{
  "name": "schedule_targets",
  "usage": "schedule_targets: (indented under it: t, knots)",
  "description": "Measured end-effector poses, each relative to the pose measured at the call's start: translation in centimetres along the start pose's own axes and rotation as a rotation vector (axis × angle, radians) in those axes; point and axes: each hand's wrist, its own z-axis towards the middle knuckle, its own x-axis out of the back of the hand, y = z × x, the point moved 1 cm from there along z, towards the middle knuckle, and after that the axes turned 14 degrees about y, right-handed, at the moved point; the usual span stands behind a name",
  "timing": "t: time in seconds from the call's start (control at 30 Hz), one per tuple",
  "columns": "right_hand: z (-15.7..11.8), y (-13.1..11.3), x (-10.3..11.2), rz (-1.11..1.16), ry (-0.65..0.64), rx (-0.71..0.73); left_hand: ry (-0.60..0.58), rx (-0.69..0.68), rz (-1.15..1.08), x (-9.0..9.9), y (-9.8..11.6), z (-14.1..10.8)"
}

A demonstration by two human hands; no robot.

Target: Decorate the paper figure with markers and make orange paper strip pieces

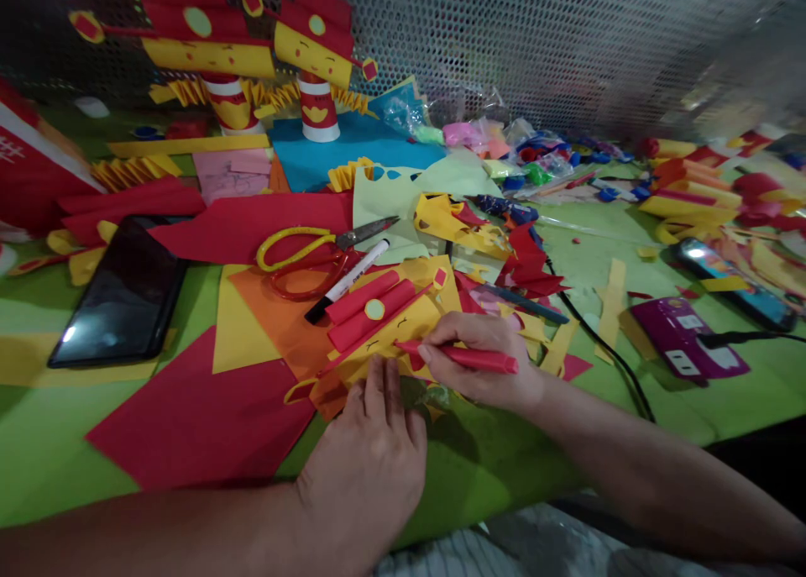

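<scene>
A yellow paper face with a rolled red paper hat lies on the green table. Closed eyes are drawn on it in dark lines. My right hand grips a red marker, and its tip touches the face. Stretched fingers of my left hand press on the face's lower edge and hide part of it. Just beyond lie a white marker with a black cap and a pair of scissors with yellow and red handles. Orange paper lies beside the face.
At left lie a black phone and red paper. Two finished paper figures stand at the back. A glue gun, a purple power adapter with a cable, another phone and several scraps occupy the right.
</scene>
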Motion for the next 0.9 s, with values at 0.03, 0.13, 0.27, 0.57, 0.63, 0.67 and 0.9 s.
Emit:
schedule_targets:
  t: [0.03, 0.13, 0.27, 0.57, 0.63, 0.67, 0.9]
  knots:
    - [0.01, -0.01, -0.03, 0.005, -0.004, -0.001, 0.001, 0.001, -0.001, 0.01, 0.01, 0.0]
    - [0.05, -0.07, -0.11, 0.015, -0.007, -0.008, 0.003, 0.004, -0.005, 0.05, 0.03, 0.05]
    - [0.09, -0.18, -0.15, 0.022, 0.012, 0.002, -0.009, 0.001, -0.005, 0.04, -0.04, 0.12]
    - [0.19, 0.02, 0.15, 0.032, 0.016, -0.002, 0.011, 0.001, 0.003, -0.02, 0.0, -0.03]
    - [0.22, 0.05, 0.19, 0.032, 0.017, 0.001, 0.015, -0.001, 0.005, -0.03, 0.01, -0.03]
    - [0.23, 0.06, 0.19, 0.03, 0.021, 0.001, 0.013, -0.004, 0.005, -0.05, 0.02, -0.02]
    - [0.18, 0.07, 0.16, 0.026, 0.027, 0.009, 0.004, 0.006, -0.002, -0.02, 0.05, -0.07]
